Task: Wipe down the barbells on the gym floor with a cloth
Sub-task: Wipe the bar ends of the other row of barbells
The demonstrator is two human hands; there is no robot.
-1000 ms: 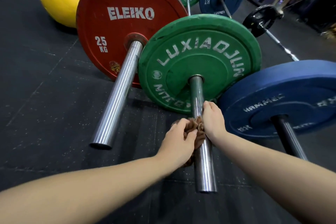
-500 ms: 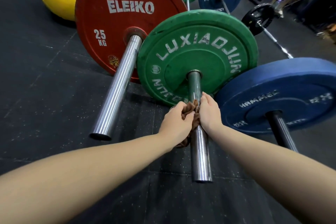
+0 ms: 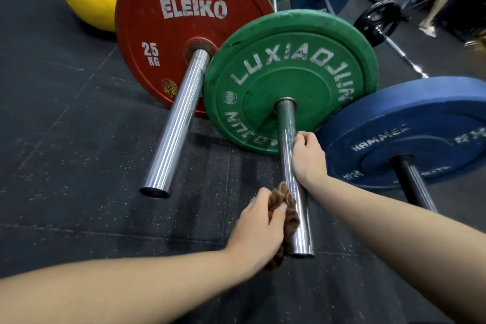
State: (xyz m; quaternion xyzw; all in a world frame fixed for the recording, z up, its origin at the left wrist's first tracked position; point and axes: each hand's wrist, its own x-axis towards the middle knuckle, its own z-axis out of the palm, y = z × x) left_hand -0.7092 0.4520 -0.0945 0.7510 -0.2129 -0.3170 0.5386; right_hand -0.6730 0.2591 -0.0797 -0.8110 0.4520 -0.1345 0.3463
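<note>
The wiping step is under way on the middle barbell's chrome steel sleeve [image 3: 286, 126], which is lying low over the black rubber gym floor [image 3: 79, 166] and jutting from the round green rubber plate [image 3: 289, 71]. The left hand [image 3: 259, 221] is bunching the crumpled brown cloth [image 3: 288, 209] in curled fingers, pressing it against the sleeve's left side near the open end. The right hand [image 3: 307, 158] is curling round the sleeve higher up, apparently steadying it. Next, I judge, the cloth is needing a pass along the sleeve's length and underside.
</note>
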